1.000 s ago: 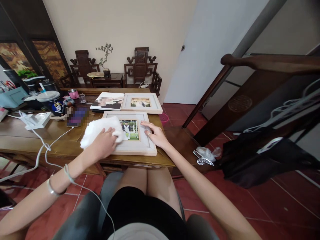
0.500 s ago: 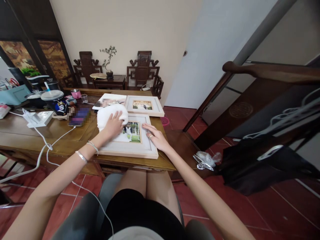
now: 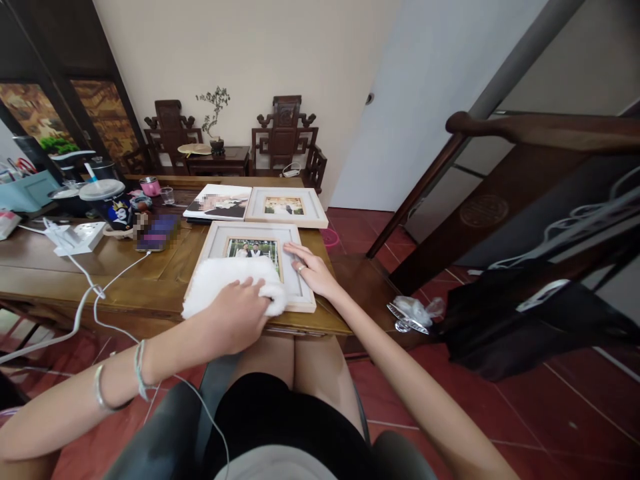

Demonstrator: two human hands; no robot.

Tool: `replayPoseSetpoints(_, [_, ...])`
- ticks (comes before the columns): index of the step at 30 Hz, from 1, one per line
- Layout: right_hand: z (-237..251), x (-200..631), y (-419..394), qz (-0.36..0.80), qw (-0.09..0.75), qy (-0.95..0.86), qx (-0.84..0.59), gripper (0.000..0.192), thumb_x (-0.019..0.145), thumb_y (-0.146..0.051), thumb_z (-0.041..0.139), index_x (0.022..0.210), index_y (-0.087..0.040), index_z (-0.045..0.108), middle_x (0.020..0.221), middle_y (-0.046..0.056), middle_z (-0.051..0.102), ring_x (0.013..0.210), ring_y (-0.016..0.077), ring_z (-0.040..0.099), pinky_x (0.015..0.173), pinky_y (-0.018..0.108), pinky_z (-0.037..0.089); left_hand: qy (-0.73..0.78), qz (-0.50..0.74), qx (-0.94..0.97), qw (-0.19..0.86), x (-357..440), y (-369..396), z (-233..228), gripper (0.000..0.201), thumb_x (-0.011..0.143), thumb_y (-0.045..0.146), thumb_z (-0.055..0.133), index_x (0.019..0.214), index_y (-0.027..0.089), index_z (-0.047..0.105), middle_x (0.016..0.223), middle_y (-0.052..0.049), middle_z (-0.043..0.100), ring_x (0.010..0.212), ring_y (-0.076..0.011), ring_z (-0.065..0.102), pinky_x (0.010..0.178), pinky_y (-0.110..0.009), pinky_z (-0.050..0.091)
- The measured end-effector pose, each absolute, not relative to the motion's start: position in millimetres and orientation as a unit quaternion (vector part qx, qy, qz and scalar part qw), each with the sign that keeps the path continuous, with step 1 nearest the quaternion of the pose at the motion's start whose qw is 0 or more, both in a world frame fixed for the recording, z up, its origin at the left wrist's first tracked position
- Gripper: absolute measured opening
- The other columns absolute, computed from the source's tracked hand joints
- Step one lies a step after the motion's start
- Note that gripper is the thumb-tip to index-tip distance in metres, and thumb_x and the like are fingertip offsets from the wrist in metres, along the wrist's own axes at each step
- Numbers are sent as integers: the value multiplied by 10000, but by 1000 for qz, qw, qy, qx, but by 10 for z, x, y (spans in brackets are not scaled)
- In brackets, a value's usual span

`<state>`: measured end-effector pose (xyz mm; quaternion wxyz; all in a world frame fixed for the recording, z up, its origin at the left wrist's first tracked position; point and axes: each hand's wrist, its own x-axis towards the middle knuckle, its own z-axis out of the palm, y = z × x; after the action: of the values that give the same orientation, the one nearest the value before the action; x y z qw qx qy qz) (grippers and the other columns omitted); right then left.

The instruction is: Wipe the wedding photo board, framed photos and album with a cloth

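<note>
Dark wooden desk under my arms, red tiled floor below. My left hand presses flat, fingers spread, on a fluffy white cloth lying over the near edge of a pale wooden picture frame that rests flat at the desk's front; the cloth looks soft and light, easy to bunch anywhere. My right hand lies open on the frame's right border, steadying it. I judge the frame stiff, its glazed front fragile and slick, best held by the wooden borders. Beyond it lie a second pale frame and a frameless photo print.
</note>
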<state>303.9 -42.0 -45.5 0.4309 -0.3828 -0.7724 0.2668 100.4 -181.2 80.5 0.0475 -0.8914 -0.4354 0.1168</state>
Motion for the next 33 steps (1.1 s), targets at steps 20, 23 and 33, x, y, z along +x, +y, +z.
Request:
replayPoseSetpoints(20, [-455,3048,-424,263,425,-774,-388,495,801,-141,485,1261,-236,637,1420,60,540,1370,248,426,1177,488,268,-443,98,-887,85,1013,-866,509,332,925,185,417,1135,100,658,1434,-206,470,1271,-344,484,972,-472,440])
replayPoseSetpoints(23, [-463,3043,-420,263,430,-773,-386,488,797,-136,494,1247,-246,646,1409,49,552,1363,243,437,1175,480,278,-421,140,-894,66,1066,-1339,680,312,929,189,417,1069,98,680,1300,-205,578,1148,-325,577,879,-422,495])
replayPoseSetpoints(33, [-408,3050,-465,241,426,-775,-399,557,788,-122,518,1326,-251,582,1438,29,520,1403,251,371,1186,484,256,-497,132,-856,55,1273,-1394,763,349,967,231,401,1194,109,636,1421,-196,487,1304,-338,466,943,-441,475])
